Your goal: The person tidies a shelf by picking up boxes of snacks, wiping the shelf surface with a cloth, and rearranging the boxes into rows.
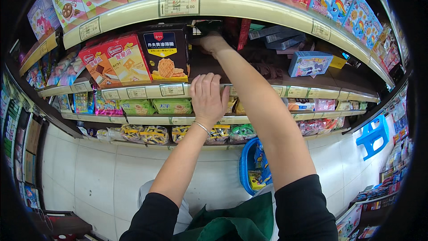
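Note:
My left hand (208, 95) rests over the front edge of the shelf (234, 82), with a bangle at the wrist and nothing visible in its fingers. My right hand (212, 43) reaches deep into the same shelf, beside a black box of butter crisps (166, 52) with a waffle biscuit pictured on its front. Shadow and the hand itself hide those fingertips, so whether they grip something does not show. Left of the black box stand red and yellow biscuit boxes (117, 62). Dark crumpled material (264, 68) lies on the shelf near my right forearm.
Dark flat boxes (284, 38) lie tilted further back, behind a small blue carton (309, 63). Overhead runs another shelf's price rail (230, 5). Packaged snacks (172, 106) fill lower shelves. A blue basket (245, 174) with packets and a blue plastic stool (374, 137) stand on the floor.

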`<control>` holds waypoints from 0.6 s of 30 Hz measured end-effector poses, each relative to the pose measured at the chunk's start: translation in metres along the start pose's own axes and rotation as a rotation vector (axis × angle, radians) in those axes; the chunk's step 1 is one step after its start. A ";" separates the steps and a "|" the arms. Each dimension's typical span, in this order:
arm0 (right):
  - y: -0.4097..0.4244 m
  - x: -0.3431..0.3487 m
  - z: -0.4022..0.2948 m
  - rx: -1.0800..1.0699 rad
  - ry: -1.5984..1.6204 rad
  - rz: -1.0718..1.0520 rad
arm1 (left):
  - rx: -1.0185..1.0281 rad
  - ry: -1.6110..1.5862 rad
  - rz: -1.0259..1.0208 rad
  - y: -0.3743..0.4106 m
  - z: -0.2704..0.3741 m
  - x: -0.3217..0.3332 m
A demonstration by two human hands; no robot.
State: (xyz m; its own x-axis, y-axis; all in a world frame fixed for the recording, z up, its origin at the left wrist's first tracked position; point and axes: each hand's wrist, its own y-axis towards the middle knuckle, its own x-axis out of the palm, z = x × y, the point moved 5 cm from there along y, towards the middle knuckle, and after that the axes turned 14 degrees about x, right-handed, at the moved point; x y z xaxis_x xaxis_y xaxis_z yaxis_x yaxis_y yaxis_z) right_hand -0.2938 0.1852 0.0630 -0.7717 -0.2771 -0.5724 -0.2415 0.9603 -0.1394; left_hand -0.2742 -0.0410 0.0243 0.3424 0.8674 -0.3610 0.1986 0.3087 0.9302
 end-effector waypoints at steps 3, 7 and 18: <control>-0.037 0.017 -0.040 -0.168 -0.380 0.129 | -0.032 -0.012 -0.014 0.001 -0.004 -0.010; -0.001 0.033 -0.040 -0.131 -0.469 0.148 | -0.016 -0.056 -0.057 0.008 0.003 -0.008; 0.001 -0.005 0.014 0.144 0.638 -0.244 | -0.023 -0.064 -0.010 0.014 0.004 -0.006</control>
State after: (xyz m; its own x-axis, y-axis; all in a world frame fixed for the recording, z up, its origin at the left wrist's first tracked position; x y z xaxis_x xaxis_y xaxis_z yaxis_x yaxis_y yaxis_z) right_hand -0.2817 0.1876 0.0550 -0.9110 -0.4066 0.0694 -0.4052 0.8507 -0.3349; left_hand -0.2699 -0.0435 0.0391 0.3986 0.8377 -0.3734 0.1815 0.3271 0.9274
